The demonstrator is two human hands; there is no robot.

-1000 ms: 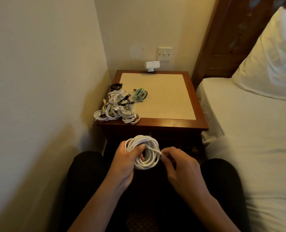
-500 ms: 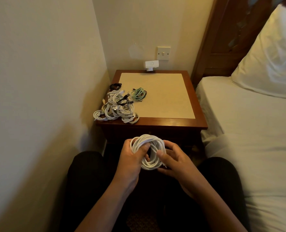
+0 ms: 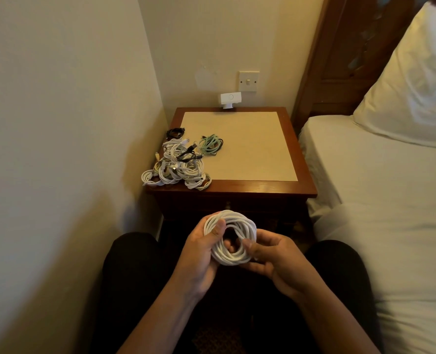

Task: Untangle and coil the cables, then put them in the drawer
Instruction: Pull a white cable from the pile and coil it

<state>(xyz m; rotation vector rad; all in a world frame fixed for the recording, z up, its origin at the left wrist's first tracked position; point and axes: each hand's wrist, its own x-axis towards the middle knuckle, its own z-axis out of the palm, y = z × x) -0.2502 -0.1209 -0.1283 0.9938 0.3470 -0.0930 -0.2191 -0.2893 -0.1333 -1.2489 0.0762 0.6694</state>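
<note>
A coiled white cable (image 3: pixel 233 226) hangs in front of the nightstand, held between both hands. My left hand (image 3: pixel 199 254) grips its left side with the thumb over the loops. My right hand (image 3: pixel 275 256) pinches its lower right side. On the nightstand's left front corner lies a heap of white coiled cables (image 3: pixel 177 169) with a black plug end on top. A mint green cable (image 3: pixel 210 144) lies beside it and a small black cable (image 3: pixel 175 132) behind it. The drawer front (image 3: pixel 262 204) under the tabletop is shut, with a small knob (image 3: pixel 227 205).
The wooden nightstand (image 3: pixel 303 175) has a beige inlay top. A wall stands close on the left. A bed with white sheet (image 3: pixel 390 200) and pillow (image 3: pixel 421 85) borders the right. A white device (image 3: pixel 230 99) and a wall switch (image 3: pixel 248 81) are at the back.
My right hand moved from pulling a strand at the coil's right edge to clasping the coil's lower right. The coil turned to face the camera more roundly.
</note>
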